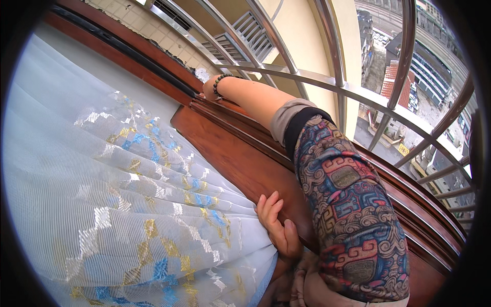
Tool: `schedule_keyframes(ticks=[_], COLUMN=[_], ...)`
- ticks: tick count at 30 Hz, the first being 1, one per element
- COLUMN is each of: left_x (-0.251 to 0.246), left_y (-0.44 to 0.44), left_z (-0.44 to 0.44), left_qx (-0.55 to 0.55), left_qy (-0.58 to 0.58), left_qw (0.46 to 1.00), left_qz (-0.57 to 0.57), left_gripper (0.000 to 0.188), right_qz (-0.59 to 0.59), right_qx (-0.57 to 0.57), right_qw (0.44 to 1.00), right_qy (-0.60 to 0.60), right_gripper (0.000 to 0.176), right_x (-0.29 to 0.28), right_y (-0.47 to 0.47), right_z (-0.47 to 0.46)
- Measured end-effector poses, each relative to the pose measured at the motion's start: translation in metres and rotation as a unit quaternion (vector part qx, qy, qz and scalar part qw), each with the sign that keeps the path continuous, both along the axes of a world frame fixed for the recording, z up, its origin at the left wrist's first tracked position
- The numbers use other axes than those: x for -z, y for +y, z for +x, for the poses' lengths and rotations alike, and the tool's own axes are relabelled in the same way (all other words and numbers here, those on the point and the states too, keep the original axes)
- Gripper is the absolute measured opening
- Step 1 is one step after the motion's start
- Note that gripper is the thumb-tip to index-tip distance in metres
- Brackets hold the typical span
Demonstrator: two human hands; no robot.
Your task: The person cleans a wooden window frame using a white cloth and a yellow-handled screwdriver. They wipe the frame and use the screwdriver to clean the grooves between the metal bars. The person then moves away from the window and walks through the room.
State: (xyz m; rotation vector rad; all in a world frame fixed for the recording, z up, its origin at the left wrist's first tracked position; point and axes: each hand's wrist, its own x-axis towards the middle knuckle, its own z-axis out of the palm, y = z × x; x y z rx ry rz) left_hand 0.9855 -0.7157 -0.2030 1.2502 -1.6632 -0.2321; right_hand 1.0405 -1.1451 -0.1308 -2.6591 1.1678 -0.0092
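My right arm, in a patterned sleeve cover [345, 184], stretches across the window sill. At its end my right hand [210, 89], a dark bead bracelet [217, 85] at the wrist, is at the window sash frame [180, 81] where it meets the window track [238, 124]. Its fingers are mostly hidden, so I cannot tell whether it grips anything. A crumpled white piece [202, 74] shows just beyond it. Below, my left hand [278, 226] has its fingers apart and rests against the edge of a sheer embroidered curtain [153, 199], which bunches in folds beside it.
Curved metal guard bars [345, 90] run outside the window. Beyond them are a louvred vent [253, 36], a tiled outer wall [142, 32] and buildings [429, 73] far below. The brown sill board [230, 142] lies between curtain and track.
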Motion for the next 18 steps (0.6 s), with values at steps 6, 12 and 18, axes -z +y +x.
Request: schedule_keyframes(ticks=[6, 12, 18], left_x=[-0.001, -0.002, 0.000], left_y=[0.002, 0.002, 0.004], left_z=[0.001, -0.003, 0.001], left_qx=[0.008, 0.009, 0.013], left_qy=[-0.009, 0.010, -0.005], left_qw=[1.000, 1.000, 1.000], left_qz=[0.000, -0.007, 0.005], left_gripper=[0.045, 0.045, 0.044], right_qz=[-0.039, 0.006, 0.022], right_qx=[-0.072, 0.052, 0.087], right_qw=[0.991, 0.995, 0.992], right_qy=[0.104, -0.083, -0.090], right_gripper=[0.037, 0.037, 0.043], right_x=[0.012, 0.021, 0.032], right_y=[-0.013, 0.013, 0.012], right_z=[0.006, -0.005, 0.012])
